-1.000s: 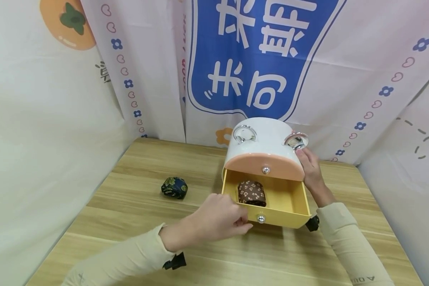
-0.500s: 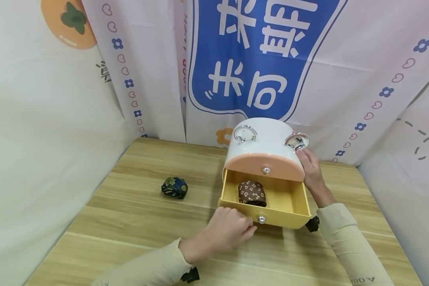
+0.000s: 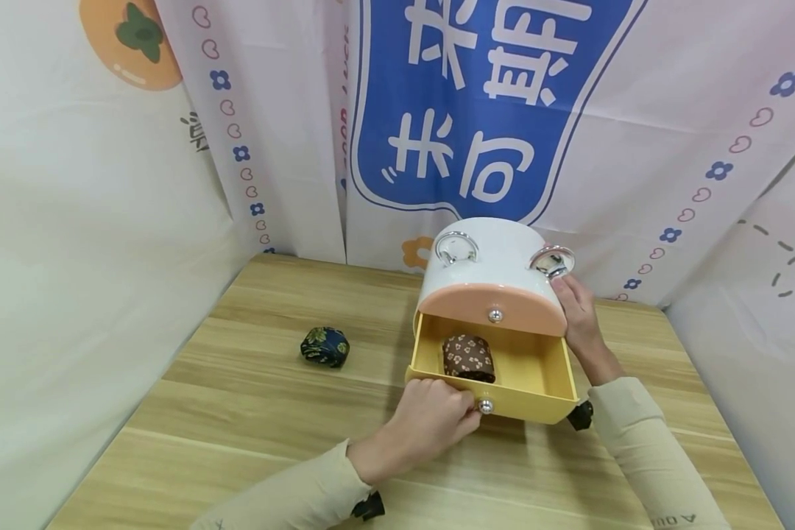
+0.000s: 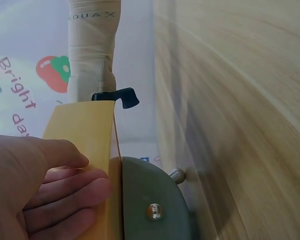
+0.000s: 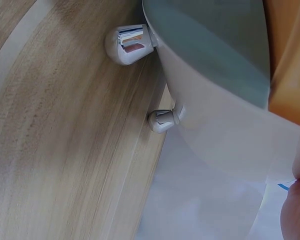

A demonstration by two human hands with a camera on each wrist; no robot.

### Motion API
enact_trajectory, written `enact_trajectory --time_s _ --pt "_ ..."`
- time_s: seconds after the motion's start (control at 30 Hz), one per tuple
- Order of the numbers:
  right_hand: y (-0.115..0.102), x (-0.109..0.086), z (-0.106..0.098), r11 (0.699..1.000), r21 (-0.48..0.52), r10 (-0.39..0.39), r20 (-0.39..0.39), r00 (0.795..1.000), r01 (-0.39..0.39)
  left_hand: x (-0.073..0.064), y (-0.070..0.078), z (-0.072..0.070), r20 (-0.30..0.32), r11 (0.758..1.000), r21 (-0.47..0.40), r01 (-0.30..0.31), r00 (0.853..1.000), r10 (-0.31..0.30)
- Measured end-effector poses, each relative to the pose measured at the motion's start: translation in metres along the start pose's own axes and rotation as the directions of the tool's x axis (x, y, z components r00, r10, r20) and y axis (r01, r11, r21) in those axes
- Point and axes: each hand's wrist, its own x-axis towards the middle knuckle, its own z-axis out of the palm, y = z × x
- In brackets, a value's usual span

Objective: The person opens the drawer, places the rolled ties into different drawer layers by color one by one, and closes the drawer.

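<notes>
On the table stands a small rounded drawer box (image 3: 490,254), white on top with a peach upper drawer (image 3: 464,300). Its yellow drawer (image 3: 536,368) is pulled out. In that drawer lies a rolled brown necktie (image 3: 468,358) with pale flowers. My left hand (image 3: 430,416), fingers curled, is at the yellow drawer's front, its fingertips against the drawer knob (image 3: 486,406). The left wrist view shows its thumb and fingers close to the yellow panel; the knob is hidden there. My right hand (image 3: 579,316) grips the box's right side. A dark blue patterned rolled necktie (image 3: 325,347) lies left of the box.
Two chrome rings (image 3: 457,248) stick up from the box's top. Below the yellow drawer is a grey-green drawer (image 4: 155,200), and metal feet (image 5: 162,120) hold the box up. Printed curtains (image 3: 291,147) hang close behind and beside the wooden table (image 3: 238,427).
My left hand has moved right along the yellow drawer's front to the knob. My right hand has stayed at the box's side. The drawer and both neckties have not visibly moved.
</notes>
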Motion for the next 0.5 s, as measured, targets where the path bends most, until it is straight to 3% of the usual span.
enact_trajectory --time_s 0.27,0.5 --pt "0.001 0.001 -0.005 1.000 -0.030 0.001 0.028 1.000 -0.001 0.004 0.003 0.003 -0.023 0.999 0.044 0.009 1.000 -0.008" --pt "-0.001 0.001 -0.004 1.000 -0.018 0.007 0.041 0.999 -0.007 0.008 -0.002 0.010 -0.078 0.996 0.082 0.022 0.997 -0.015"
